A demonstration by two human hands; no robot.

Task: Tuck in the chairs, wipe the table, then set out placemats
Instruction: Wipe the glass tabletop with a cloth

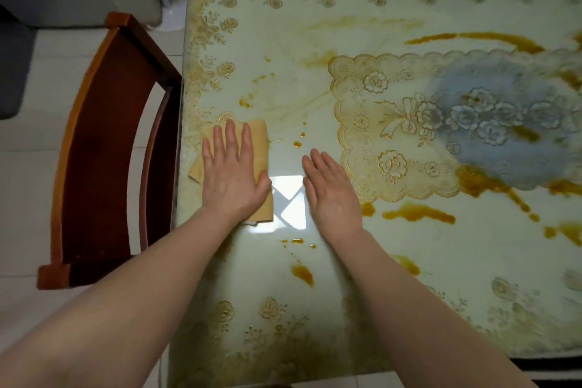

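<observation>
Glass-topped surface [409,293] mid-wipe: the wooden chair [94,151] at its left end stands pushed close to the edge, and no placemats appear set out. A tan cloth [256,138] lies near that edge, pressed flat under the left hand [233,173], fingers straight and spread. The right hand [330,189] is palm down beside it, fingers straight, holding nothing. Orange-brown spills [419,214] streak the top, so wiping looks barely begun.

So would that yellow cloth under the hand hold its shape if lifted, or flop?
Probably flop: the cloth lies thin and folded under the flat left hand. It likely slides easily, since the table top looks glossy.
</observation>
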